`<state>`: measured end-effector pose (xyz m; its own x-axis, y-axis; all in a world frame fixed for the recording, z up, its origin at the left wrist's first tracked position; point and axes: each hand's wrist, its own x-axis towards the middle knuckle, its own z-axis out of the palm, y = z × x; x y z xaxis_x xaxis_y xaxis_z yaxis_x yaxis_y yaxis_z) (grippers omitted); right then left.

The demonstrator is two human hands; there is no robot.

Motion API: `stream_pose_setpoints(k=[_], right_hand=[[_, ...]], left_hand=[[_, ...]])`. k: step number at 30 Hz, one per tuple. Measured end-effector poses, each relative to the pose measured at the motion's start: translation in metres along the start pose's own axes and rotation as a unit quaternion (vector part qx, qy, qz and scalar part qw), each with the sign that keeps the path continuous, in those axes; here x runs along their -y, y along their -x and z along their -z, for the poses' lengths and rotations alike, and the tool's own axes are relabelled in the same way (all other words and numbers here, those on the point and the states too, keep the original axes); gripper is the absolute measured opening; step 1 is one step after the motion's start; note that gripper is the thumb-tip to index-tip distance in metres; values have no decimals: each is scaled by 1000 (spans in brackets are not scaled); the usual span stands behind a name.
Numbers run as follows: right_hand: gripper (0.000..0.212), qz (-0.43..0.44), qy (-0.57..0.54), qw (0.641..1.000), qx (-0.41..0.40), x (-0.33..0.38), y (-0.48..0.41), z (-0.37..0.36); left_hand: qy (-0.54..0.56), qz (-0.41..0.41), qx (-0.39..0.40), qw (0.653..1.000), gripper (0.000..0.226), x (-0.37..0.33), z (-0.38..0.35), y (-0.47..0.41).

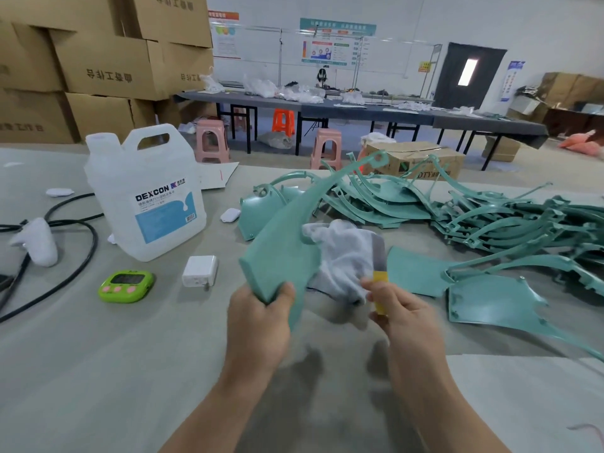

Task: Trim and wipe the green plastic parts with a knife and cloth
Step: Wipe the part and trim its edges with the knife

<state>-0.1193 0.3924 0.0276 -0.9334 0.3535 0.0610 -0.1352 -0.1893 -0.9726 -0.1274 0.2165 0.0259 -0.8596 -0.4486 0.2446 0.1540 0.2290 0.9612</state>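
Note:
My left hand [260, 317] grips the lower end of a long curved green plastic part [287, 237], which slants up and away to the right. My right hand [403, 313] holds a white cloth [343, 256] bunched against the part's right edge, together with a knife with a yellow handle [380, 289] and a flat grey blade [378, 253]. A large heap of similar green parts [474, 217] lies on the table behind and to the right. Two more green panels [490, 302] lie flat close to my right hand.
A white DEXCON jug [143, 194] stands at the left. Near it lie a green timer [126, 286], a white charger [200, 271], black cables [75, 276] and a small white case [230, 215]. Cardboard boxes [98, 60], stools and a long dark table [359, 109] fill the background.

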Motion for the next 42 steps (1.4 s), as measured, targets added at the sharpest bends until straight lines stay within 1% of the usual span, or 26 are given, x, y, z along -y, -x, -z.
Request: stream_pose_setpoints(k=[1,2,3,4,5,6,8,9,12,16,21,23,25,27,29,30,31,32,33,35,36,37,38,39,40,42], right_hand=[[22,31,11,999,-3,2,0,2],[24,59,16,998,-3,3,1,3],[26,86,21,996,-1,4,2,3],[27,114,29,993,3,5,4,2],[26,145,45,988,15,6,7,-1],[24,179,72,981,34,6,10,-2],[21,235,140,958,90,4,18,-4],[24,246,172,947,118,2,22,-3],[33,241,236,927,162,1,29,0],[35,228,251,926,166,3,26,4],[38,198,298,910,209,-4,24,5],[36,201,340,901,181,-6,15,5],[38,195,365,904,102,-8,-2,8],[39,139,363,922,1,-6,-21,14],[40,84,377,918,-83,-4,-34,23],[41,77,387,912,-109,-3,-36,26],[41,89,381,912,-121,-3,-35,26],[40,114,360,920,-110,-2,-30,25],[39,145,335,928,-79,0,-22,22],[38,196,316,928,24,2,-5,13],[38,206,325,920,72,1,2,9],[38,208,341,911,101,-1,5,6],[39,206,359,904,107,-4,5,6],[40,201,376,900,91,-5,2,6],[41,192,395,897,55,-6,-4,8],[43,152,441,883,-55,-5,-22,19]], left_hand=[[-52,-81,-26,995,19,2,6,-3],[-92,-149,-35,984,14,4,10,-5],[-122,-196,-30,972,24,8,12,-6],[-143,-221,-2,965,42,14,12,-6],[-160,-224,42,960,55,19,12,-6],[-174,-219,82,956,62,23,10,-5],[-197,-213,143,946,67,28,5,-1],[-199,-213,161,943,68,30,3,0],[-191,-194,163,948,65,32,2,-1],[-164,-166,154,960,49,32,3,-5],[-167,-137,147,965,32,34,0,-5],[-160,-137,154,965,33,33,1,-5],[-151,-142,160,965,39,34,1,-6],[-150,-142,162,965,42,33,2,-5],[-156,-154,166,961,45,33,2,-5],[-156,-157,167,961,45,33,2,-5],[-153,-158,169,961,46,33,3,-6],[-152,-158,168,961,47,33,3,-6],[-154,-157,166,961,48,35,3,-7],[-163,-158,155,961,49,37,2,-8],[-166,-158,150,962,48,37,2,-8],[-166,-161,144,962,48,38,2,-8],[-164,-166,141,962,47,38,2,-8],[-158,-168,141,963,44,39,2,-9],[-150,-163,142,965,42,39,3,-9],[-136,-151,148,968,40,38,3,-9]])
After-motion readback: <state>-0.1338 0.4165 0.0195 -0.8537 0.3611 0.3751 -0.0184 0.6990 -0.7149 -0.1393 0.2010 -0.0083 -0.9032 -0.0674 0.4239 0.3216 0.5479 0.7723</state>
